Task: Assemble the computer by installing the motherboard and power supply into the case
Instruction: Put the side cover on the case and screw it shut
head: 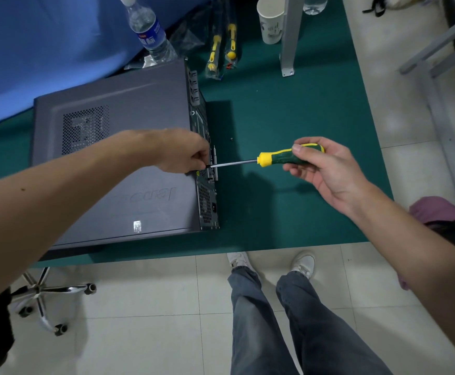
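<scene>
A dark grey metal computer case [118,158] lies on its side on the green table mat [288,109], closed side panel up, rear panel facing right. The left hand [183,152] rests at the case's rear edge, fingers curled and pinching the tip of the steel shaft at the panel. The right hand [326,169] grips the green-and-yellow handle of the screwdriver [275,158], held level and pointing left. Farther back stand a clear plastic water bottle [148,31], two bagged yellow-handled screwdrivers [221,50] and a white paper cup [271,20].
</scene>
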Motion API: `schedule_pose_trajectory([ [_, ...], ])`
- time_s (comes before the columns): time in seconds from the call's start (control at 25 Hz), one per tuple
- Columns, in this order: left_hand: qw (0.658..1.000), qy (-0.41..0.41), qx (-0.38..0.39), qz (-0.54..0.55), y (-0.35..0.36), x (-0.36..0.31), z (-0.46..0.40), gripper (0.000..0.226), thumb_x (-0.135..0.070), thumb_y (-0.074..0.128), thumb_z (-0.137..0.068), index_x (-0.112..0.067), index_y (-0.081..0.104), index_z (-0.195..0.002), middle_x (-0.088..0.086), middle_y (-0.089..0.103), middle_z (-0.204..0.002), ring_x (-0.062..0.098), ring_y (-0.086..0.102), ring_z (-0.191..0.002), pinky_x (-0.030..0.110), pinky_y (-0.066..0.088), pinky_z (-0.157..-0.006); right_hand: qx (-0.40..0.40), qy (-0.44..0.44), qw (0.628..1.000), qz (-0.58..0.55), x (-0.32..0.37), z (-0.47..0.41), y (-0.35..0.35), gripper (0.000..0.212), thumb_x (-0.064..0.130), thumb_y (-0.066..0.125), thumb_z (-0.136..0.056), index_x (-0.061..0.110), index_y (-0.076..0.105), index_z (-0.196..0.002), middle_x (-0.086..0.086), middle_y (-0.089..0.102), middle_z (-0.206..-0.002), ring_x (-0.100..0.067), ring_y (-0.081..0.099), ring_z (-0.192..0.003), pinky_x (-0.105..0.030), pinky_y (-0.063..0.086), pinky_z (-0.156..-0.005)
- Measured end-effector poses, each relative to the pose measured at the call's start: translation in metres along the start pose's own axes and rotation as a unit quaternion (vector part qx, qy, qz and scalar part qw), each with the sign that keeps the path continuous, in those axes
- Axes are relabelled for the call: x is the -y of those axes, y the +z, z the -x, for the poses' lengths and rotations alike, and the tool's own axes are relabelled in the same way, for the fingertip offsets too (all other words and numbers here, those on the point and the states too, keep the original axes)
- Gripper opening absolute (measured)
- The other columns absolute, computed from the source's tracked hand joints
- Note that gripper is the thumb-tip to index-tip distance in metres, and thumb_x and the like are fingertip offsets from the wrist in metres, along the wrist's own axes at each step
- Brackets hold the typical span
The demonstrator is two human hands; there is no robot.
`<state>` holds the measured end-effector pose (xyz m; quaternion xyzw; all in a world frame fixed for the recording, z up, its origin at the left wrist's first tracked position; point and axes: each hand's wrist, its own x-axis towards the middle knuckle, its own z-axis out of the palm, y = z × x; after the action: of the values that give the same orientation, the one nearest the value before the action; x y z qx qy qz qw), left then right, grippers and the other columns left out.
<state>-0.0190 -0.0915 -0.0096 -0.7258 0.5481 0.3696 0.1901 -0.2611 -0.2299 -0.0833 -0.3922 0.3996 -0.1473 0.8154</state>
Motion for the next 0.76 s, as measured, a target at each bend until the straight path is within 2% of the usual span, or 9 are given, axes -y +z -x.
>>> schedule_pose_trajectory([
  [0.12,1.000,0.004,0.023,0.009,0.002,0.002,-0.002,0.009,-0.023,0.059,-0.097,-0.025,0.059,-0.089,-0.013,0.069,-0.080,0.003,0.061,-0.078,0.027,0.047,-0.072,-0.001,0.009,1.000,-0.005,-0.005,0.001,0.002,0.012,0.005,0.069,-0.088,0.007,0.065,-0.098,-0.010,0.073,-0.081,-0.027,0.071,-0.069,-0.025,0.056,-0.063],
  [0.24,0.999,0.004,0.002,0.053,0.004,0.009,-0.004,0.003,-0.023,0.061,-0.097,-0.024,0.064,-0.096,-0.019,0.061,-0.071,-0.003,0.055,-0.068,0.017,0.039,-0.061,-0.003,0.023,0.999,-0.025,-0.008,0.001,0.000,0.010,0.005,0.067,-0.090,0.006,0.063,-0.099,-0.012,0.072,-0.082,-0.026,0.071,-0.070,-0.024,0.056,-0.064],
  [0.4,0.990,0.005,-0.025,0.139,0.004,0.014,-0.002,0.012,-0.021,0.064,-0.095,-0.030,0.063,-0.088,-0.034,0.054,-0.054,-0.014,0.051,-0.055,0.006,0.037,-0.051,0.008,0.045,0.998,-0.045,-0.010,0.003,-0.007,0.018,0.002,0.067,-0.086,0.006,0.062,-0.103,-0.014,0.072,-0.089,-0.028,0.072,-0.076,-0.024,0.057,-0.069],
  [0.52,0.996,-0.002,-0.026,0.089,0.007,0.010,-0.004,0.006,-0.021,0.069,-0.092,-0.026,0.069,-0.088,-0.019,0.053,-0.051,-0.008,0.051,-0.054,0.012,0.033,-0.049,0.021,0.052,0.998,-0.034,-0.011,0.004,-0.007,0.020,0.000,0.067,-0.084,0.005,0.063,-0.102,-0.017,0.068,-0.094,-0.029,0.071,-0.076,-0.025,0.058,-0.071],
  [0.64,0.999,-0.013,-0.027,0.044,0.007,0.005,-0.006,0.003,-0.022,0.071,-0.090,-0.024,0.072,-0.091,-0.019,0.053,-0.064,-0.002,0.050,-0.060,0.019,0.032,-0.053,0.021,0.051,0.998,-0.029,-0.012,0.004,-0.004,0.018,-0.002,0.065,-0.085,0.004,0.063,-0.102,-0.017,0.066,-0.095,-0.029,0.071,-0.075,-0.026,0.058,-0.071],
  [0.76,0.999,-0.029,-0.031,0.031,0.006,0.003,-0.007,0.004,-0.021,0.072,-0.088,-0.025,0.074,-0.089,-0.020,0.055,-0.068,-0.002,0.050,-0.064,0.019,0.033,-0.053,0.022,0.052,0.998,-0.029,-0.016,0.004,-0.002,0.017,-0.003,0.064,-0.087,0.004,0.062,-0.103,-0.018,0.067,-0.096,-0.029,0.071,-0.075,-0.026,0.058,-0.071],
])
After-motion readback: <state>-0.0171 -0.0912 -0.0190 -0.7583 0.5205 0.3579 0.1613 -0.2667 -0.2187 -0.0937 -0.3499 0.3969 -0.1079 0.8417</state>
